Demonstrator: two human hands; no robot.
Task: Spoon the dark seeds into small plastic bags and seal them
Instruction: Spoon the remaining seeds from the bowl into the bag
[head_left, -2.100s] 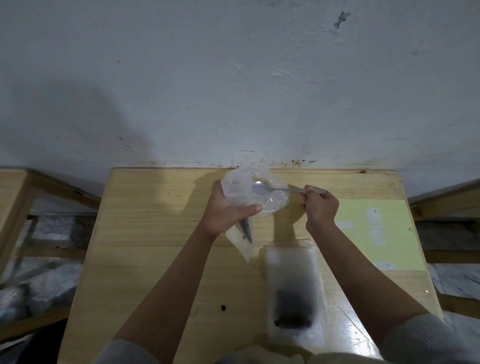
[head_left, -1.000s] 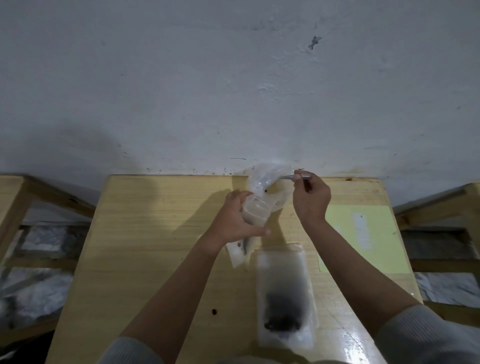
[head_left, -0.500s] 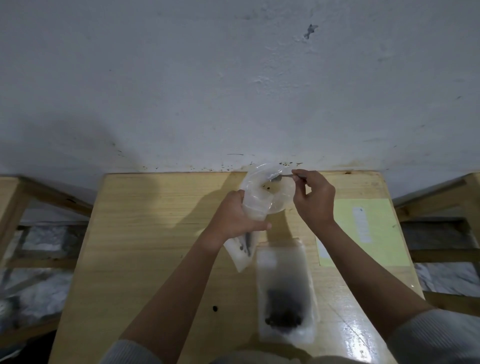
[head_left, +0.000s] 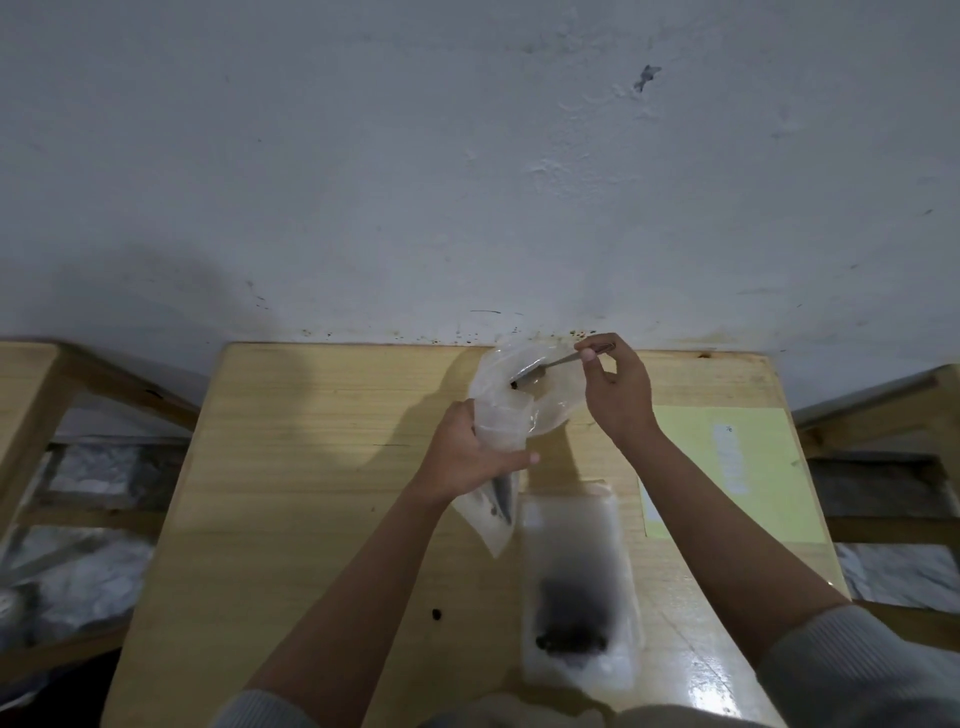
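Note:
My left hand (head_left: 470, 457) grips a clear plastic bag (head_left: 511, 415) around its middle, above the wooden table (head_left: 311, 467). The bag's wide mouth faces up and toward me. A few dark seeds show in its lower end (head_left: 501, 506). My right hand (head_left: 618, 395) pinches the handle of a metal spoon (head_left: 545, 366) whose bowl sits inside the bag's mouth, with dark seeds at its tip. A second clear bag (head_left: 576, 587) lies flat on the table near me, with a dark heap of seeds in it.
A yellow sheet (head_left: 737, 467) lies on the table's right side. One loose dark seed (head_left: 435, 614) sits on the wood near my left forearm. A white wall rises behind the table's far edge. Wooden frames (head_left: 47, 395) stand at both sides.
My right hand has lifted the spoon's handle and tipped the bowl down into the bag's mouth. My left hand keeps its grip while the bag's mouth has widened.

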